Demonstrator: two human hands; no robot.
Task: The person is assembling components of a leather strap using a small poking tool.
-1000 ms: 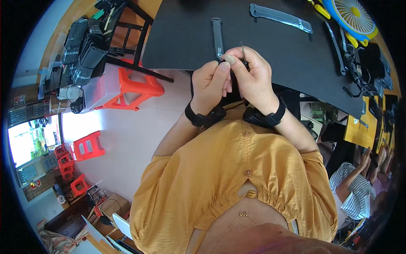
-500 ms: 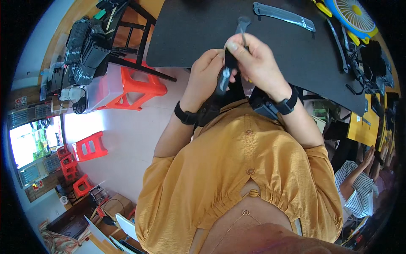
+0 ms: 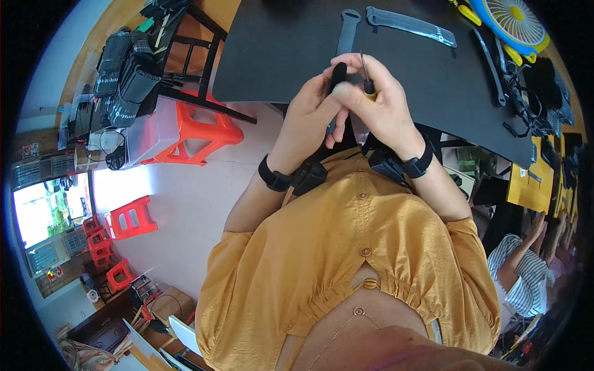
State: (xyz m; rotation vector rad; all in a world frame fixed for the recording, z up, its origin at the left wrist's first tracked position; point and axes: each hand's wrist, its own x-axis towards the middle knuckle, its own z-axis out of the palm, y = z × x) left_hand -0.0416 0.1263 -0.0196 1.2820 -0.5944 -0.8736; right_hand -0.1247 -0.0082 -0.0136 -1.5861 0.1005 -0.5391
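Observation:
Above the near table edge, my two hands meet around a black strap [image 3: 338,75]. My left hand [image 3: 311,104] is closed on the strap, its fingers curled behind it. The right hand [image 3: 385,102] pinches at the same strap with thumb and finger. It also holds a slim tool with a thin metal shaft and a black and yellow handle [image 3: 369,88], pointing away from me. A dark grey strap length [image 3: 348,34] with a rounded, slotted end stretches beyond my fingers; whether it joins the held strap is hidden.
On the black table [image 3: 278,55] lie a clear-wrapped bundle of grey straps [image 3: 411,28], a blue and yellow fan [image 3: 510,21] and dark tangled straps [image 3: 526,102]. Stacked straps [image 3: 127,77] stand at far left, red stools [image 3: 204,133] below. A person in stripes [image 3: 516,272] sits right.
My hands have closed in on each other, and the strap between them has turned, its printed face now hidden. The slim tool's shaft now shows. The grey strap length reaches farther out.

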